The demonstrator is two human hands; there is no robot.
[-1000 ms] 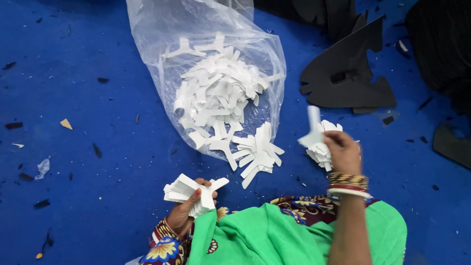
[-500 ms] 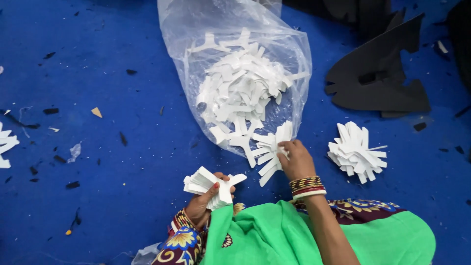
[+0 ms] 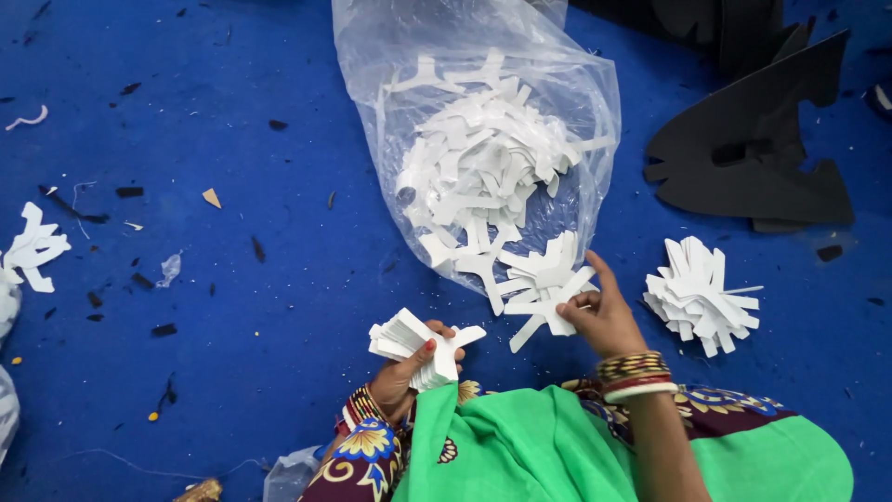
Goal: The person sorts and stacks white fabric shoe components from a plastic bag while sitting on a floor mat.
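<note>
My left hand grips a stack of white cut-out pieces low in the view, just above my green cloth. My right hand pinches a white cut-out from the loose cluster of white pieces spilling out at the mouth of a clear plastic bag. The bag lies on the blue floor and holds several more white cut-outs. To the right of my right hand sits a separate fanned pile of white pieces, apart from the hand.
Black foam shapes lie at the upper right. A white cut-out rests at the left edge. Small dark scraps, a tan chip and bits of clear plastic dot the blue floor.
My right hand set a fanned bundle of white pieces down at the right, then moved left to the cluster at the bag's mouth. My left hand kept its stack.
</note>
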